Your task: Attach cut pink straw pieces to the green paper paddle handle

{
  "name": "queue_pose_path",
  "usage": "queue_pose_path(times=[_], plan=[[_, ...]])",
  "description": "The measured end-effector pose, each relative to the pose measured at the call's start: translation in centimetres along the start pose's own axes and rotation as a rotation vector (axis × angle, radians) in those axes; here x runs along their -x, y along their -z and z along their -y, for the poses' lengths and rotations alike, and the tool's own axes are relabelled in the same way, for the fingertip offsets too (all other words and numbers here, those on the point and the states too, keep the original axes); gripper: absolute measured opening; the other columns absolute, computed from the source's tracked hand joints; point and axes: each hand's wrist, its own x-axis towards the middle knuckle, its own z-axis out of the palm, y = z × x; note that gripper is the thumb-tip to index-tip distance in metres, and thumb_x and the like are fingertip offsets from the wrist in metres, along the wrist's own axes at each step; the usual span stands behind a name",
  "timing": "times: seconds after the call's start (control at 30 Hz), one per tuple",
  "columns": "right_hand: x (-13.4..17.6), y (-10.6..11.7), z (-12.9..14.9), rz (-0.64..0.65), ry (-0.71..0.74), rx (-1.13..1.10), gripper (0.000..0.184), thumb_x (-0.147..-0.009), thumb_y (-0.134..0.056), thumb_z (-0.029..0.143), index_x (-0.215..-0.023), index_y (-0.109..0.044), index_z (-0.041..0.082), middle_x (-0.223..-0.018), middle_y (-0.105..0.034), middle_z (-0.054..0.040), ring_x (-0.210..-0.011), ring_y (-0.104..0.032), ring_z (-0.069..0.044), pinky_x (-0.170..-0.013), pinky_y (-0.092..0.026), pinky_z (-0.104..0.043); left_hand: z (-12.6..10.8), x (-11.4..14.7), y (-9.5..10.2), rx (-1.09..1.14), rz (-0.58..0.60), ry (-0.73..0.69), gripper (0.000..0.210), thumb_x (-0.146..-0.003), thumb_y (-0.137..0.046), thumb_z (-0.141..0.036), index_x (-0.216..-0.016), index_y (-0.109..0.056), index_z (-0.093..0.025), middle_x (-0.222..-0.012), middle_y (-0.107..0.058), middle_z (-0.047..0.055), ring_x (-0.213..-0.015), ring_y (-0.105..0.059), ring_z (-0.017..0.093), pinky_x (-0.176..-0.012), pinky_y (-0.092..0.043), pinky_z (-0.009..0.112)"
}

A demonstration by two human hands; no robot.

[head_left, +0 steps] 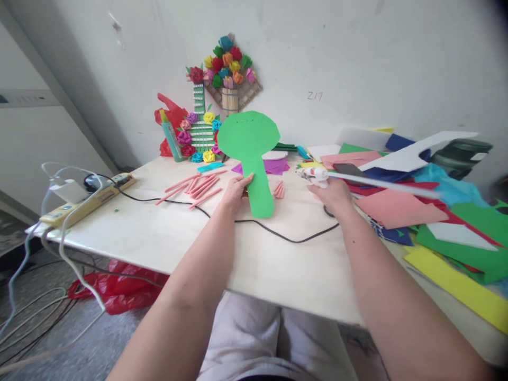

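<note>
- A person's left hand (237,190) pinches the stem of a green cutout (257,166) at its left edge, thumb in front, the other fingers largely hidden; the piece stands tilted up at the middle of the white table (293,270).
- Just right of it, the right hand (335,197) closes around a white glue gun (317,177), its long glue stick (381,183) jutting right; whether a finger presses the trigger cannot be told.
- Good handling here would mean a firm pinch low on the stem, the broad head kept from bending, fingers away from the nozzle, and the black cord (291,240) clear of the pink paper rolls (200,188) lying left.
- At the far side, a vase of bundled sticks (230,100) holds multicoloured paper flowers (228,62).
- Left of it stands a capped glue bottle (171,140), its fill level unclear.
- A red plastic bag (119,288) sits on the floor at left, contents hidden.
</note>
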Motion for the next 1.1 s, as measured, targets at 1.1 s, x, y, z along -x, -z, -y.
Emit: queue_pose_path(times=[1.1], plan=[[2.6, 0.1, 3.0, 0.669, 0.216, -0.68, 0.04, -0.064, -0.066, 0.051, -0.062, -0.06, 0.011, -0.045, -0.055, -0.0019, -0.029, -0.037, -0.005, -0.031, -0.025, -0.02, 0.7, -0.6, 0.5, 0.005, 0.07, 0.056, 0.032, -0.062, -0.072, -0.039, -0.076, -0.065, -0.011, -0.071, -0.067, 0.008, -0.054, -0.058, 0.013, -0.053, -0.047, 0.025]])
